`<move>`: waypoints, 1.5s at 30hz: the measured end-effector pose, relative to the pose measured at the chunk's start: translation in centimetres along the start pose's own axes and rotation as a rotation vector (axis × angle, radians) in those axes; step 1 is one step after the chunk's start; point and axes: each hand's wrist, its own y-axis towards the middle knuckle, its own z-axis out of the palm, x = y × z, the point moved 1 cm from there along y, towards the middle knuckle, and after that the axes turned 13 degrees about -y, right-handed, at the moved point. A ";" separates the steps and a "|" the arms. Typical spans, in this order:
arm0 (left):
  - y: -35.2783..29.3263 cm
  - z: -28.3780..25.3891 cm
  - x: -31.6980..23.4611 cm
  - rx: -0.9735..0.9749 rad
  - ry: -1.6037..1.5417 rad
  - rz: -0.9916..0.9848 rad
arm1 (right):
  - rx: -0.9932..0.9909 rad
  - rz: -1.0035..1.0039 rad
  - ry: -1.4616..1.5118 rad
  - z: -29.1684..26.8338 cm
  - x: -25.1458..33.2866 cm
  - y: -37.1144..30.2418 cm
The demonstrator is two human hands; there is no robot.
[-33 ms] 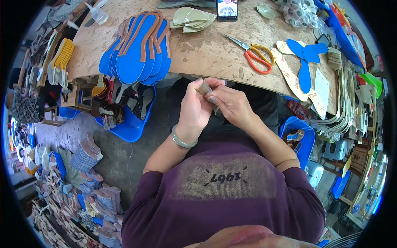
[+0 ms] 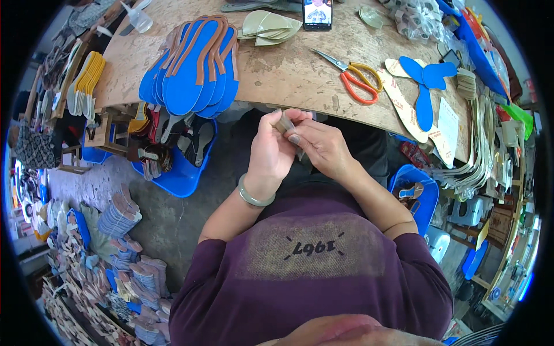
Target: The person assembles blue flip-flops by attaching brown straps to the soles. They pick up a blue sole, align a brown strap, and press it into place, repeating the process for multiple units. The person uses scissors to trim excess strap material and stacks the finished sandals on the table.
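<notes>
- The tabletop (image 2: 288, 75) edge lies just beyond the hands, so the work hangs over the lap; a dropped piece would likely fall to the floor.
- Left hand (image 2: 271, 153) is closed around a small tan strip (image 2: 284, 122).
- Right hand (image 2: 323, 147) pinches the strip's right end; a weak pinch could let it slip.

hands (image 2: 300, 147): showing no shift | strip (image 2: 284, 123): staying pinched at 12 o'clock of the hands | bench items: lying unmoved | nothing changing
</notes>
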 end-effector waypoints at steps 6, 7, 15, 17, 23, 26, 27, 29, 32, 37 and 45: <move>-0.9 0.5 1.3 -0.022 -0.060 0.072 | 0.010 -0.050 0.138 -0.6 -0.8 -1.0; -0.9 0.7 1.5 -0.030 -0.061 0.081 | 0.012 -0.063 0.205 -0.9 -1.0 -1.2; 0.1 2.5 1.2 0.105 -0.065 0.250 | -0.047 0.009 0.674 -4.9 -4.1 -3.2; 0.4 3.4 -0.1 0.149 -0.044 0.340 | -0.097 0.092 1.056 -6.2 -4.5 -4.1; -2.0 1.4 -8.7 0.196 -0.121 0.576 | -0.365 -0.018 1.354 -11.1 -7.1 -5.4; -4.3 -4.0 -15.2 0.080 -0.162 0.659 | -0.512 0.035 1.297 -13.8 -9.3 -6.7; -5.0 -6.7 -17.5 0.019 -0.183 0.683 | -0.535 0.042 1.336 -14.7 -9.7 -7.1; -6.9 -13.4 -23.3 -0.115 -0.068 0.816 | -0.624 0.050 1.602 -18.2 -11.3 -7.9; -13.9 -30.3 -36.2 -0.239 -0.057 0.908 | -0.883 0.037 1.470 -23.4 -14.3 -9.8; -15.0 -31.3 -38.0 -0.944 0.022 1.286 | -1.106 0.075 1.035 -34.0 -20.7 -20.2; -16.6 -21.6 -38.9 -1.733 0.308 1.172 | -1.731 0.666 0.242 -42.5 -32.3 -42.7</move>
